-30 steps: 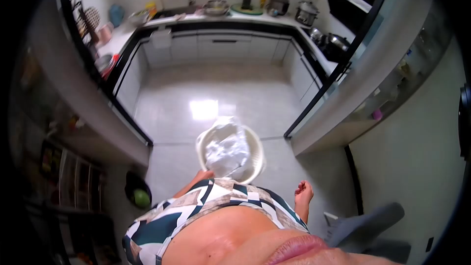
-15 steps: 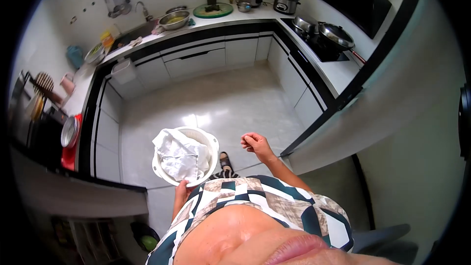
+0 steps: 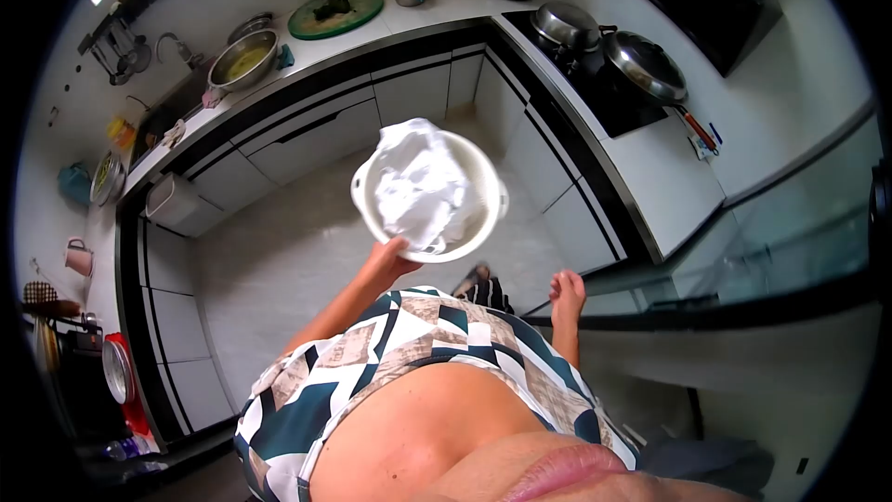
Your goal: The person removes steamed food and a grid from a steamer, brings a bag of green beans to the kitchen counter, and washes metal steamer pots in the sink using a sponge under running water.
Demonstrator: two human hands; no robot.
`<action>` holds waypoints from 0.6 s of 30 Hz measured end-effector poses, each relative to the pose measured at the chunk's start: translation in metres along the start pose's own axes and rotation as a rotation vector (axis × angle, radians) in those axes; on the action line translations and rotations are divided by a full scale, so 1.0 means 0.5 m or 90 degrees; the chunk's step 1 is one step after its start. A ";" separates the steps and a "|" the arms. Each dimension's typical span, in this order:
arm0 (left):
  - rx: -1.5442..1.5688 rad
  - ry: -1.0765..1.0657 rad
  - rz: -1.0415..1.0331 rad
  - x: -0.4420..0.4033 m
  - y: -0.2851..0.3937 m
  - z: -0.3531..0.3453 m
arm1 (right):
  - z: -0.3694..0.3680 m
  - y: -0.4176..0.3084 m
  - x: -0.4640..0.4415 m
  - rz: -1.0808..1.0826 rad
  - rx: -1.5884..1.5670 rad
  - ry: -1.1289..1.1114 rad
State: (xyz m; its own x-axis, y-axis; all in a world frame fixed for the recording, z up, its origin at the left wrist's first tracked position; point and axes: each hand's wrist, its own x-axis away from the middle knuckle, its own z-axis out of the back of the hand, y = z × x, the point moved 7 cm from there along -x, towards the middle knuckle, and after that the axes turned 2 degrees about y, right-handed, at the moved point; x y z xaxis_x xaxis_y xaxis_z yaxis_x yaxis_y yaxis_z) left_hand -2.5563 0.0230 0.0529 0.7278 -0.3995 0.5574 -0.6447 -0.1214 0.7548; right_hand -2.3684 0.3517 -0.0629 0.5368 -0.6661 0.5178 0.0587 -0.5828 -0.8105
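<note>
One hand does the work: the left hand (image 3: 390, 262) grips the near rim of the white basket (image 3: 485, 181), thumb on top. Right hand (image 3: 567, 296) is out by the right hip, fingers part-curled, nothing visible in it; can't tell if it's fully closed. Basket sits out in front of the body, above the floor (image 3: 279, 260), with a crumpled white cloth (image 3: 423, 186) heaped toward its left side and touching the rim. Change: half a second ago the basket is off to the left and the right hand is forward near it; now the basket is central and that hand is back at the side. So, my read, the carry goes on single-handed, cloth staying inside. Farther out: wok with lid (image 3: 643, 65) on the stove, green board (image 3: 336, 13) and metal bowl (image 3: 260, 72) on the counter, all well apart from the basket.
</note>
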 end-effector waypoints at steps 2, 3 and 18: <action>-0.029 -0.030 0.030 -0.113 0.042 -0.056 | 0.013 0.045 -0.094 -0.054 -0.038 0.077; -0.034 -0.053 0.065 -0.174 0.049 -0.071 | 0.011 0.062 -0.142 -0.084 -0.058 0.106; 0.072 0.178 -0.069 -0.855 0.413 -0.200 | -0.900 -0.453 -0.990 0.053 0.034 -0.315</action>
State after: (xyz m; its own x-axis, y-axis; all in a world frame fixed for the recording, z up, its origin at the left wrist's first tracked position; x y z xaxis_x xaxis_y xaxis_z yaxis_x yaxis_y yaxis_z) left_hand -2.9769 0.2594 0.0050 0.8195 -0.1161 0.5612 -0.5706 -0.2562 0.7802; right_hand -3.0261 0.6042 -0.0124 0.8757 -0.4009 0.2692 0.0349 -0.5035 -0.8633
